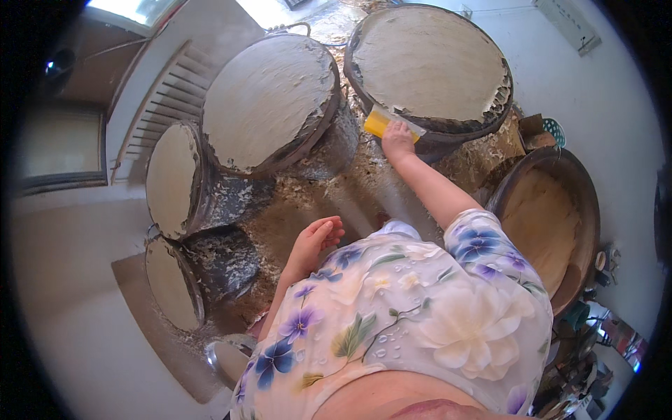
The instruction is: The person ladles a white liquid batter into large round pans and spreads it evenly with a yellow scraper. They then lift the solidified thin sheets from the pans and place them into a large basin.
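My right hand [398,139] grips a yellow scraper [376,124] with a pale, translucent edge. I hold it against the near rim of a large round vat [467,126], where the dark wall shows below the filling. Smooth beige paste [425,60] fills this vat almost to the brim, with ragged dark bits along its right edge. In front of my belly, my left hand [316,237] hangs with nothing in it, its fingers loosely curled. Nearest to it on the floor side is wet, paste-splashed brown ground [294,215].
Another paste-filled vat [273,105] stands to the left, with two smaller ones [173,178] beyond it. At right, a wide brown basin [588,231] holds tan paste. A slatted wooden rack [168,94] leans on the wall. A metal bowl [231,362] lies lower left.
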Available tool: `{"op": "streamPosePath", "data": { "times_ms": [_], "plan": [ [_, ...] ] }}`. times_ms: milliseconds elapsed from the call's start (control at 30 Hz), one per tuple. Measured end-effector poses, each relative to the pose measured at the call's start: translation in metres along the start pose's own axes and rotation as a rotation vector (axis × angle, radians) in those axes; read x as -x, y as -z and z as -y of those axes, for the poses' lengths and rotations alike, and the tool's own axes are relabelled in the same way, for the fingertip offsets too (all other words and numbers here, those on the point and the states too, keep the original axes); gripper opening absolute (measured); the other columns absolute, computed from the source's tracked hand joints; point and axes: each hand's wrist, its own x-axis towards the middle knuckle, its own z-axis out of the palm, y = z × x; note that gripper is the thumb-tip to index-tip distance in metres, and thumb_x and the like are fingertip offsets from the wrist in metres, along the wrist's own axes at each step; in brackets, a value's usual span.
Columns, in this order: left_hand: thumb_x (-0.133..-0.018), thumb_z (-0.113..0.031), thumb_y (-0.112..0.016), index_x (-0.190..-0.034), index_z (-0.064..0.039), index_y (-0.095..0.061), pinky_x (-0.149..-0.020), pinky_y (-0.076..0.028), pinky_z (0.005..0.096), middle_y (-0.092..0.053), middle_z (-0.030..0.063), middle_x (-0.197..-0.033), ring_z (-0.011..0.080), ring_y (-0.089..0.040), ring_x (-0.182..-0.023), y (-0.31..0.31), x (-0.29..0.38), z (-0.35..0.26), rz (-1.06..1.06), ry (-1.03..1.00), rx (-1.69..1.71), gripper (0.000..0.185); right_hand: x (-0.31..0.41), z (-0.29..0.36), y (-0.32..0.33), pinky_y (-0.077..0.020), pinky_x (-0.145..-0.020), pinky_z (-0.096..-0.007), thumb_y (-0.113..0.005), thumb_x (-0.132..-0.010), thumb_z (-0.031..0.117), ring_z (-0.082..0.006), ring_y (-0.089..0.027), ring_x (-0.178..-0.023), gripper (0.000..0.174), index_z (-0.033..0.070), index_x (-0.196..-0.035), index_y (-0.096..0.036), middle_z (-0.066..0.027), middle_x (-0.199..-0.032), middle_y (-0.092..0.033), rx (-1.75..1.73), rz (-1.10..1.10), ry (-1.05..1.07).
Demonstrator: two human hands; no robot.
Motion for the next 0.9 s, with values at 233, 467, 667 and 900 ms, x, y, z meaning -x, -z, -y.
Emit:
{"op": "streamPosePath", "data": {
  "times_ms": [233, 467, 667, 900],
  "plan": [
    [-0.088, -0.021, -0.046, -0.112, -0.001, -0.049, -0.081, -0.044, 0.0303, -0.055, 0.0085, -0.105, 0.0182, -0.054, -0.095, 0.001, -0.01, -0.018, 0.074, -0.024, -0.044, 0.032, -0.011, -0.023, -0.013, -0.0457, -0.06, -0.0376, -0.045, -0.075, 0.012, -0.0301, -0.055, -0.073, 0.025, -0.006, -0.089, -0.055, -0.0174, -0.084, -0.057, 0.192, -0.048, -0.356],
    [-0.089, -0.021, -0.044, -0.113, -0.002, -0.05, -0.081, -0.044, 0.0301, -0.055, 0.0083, -0.106, 0.0178, -0.054, -0.095, 0.03, -0.027, -0.031, 0.109, -0.081, 0.009, 0.031, 0.021, -0.126, -0.025, -0.0472, -0.062, -0.033, -0.045, -0.076, 0.011, -0.0246, -0.059, -0.074, 0.023, -0.004, -0.088, -0.056, -0.0151, -0.081, -0.06, 0.305, 0.066, -0.435],
    [-0.088, -0.021, -0.044, -0.112, -0.001, -0.05, -0.077, -0.046, 0.0296, -0.057, 0.0076, -0.102, 0.017, -0.056, -0.091, 0.052, -0.046, -0.029, 0.056, -0.084, 0.024, 0.031, 0.033, -0.176, -0.033, -0.0479, -0.065, -0.0319, -0.045, -0.076, 0.009, -0.0255, -0.06, -0.076, 0.019, -0.004, -0.087, -0.055, -0.0161, -0.082, -0.06, 0.352, 0.062, -0.364],
    [-0.088, -0.023, -0.043, -0.11, -0.002, -0.051, -0.076, -0.046, 0.0309, -0.057, 0.0081, -0.102, 0.0188, -0.056, -0.09, 0.046, -0.072, -0.042, 0.053, -0.001, 0.166, 0.032, 0.021, -0.253, -0.016, -0.0475, -0.068, -0.0357, -0.042, -0.078, 0.007, -0.0283, -0.06, -0.081, 0.021, -0.003, -0.091, -0.057, -0.0169, -0.088, -0.061, 0.12, 0.097, -0.469]
  ]
}}
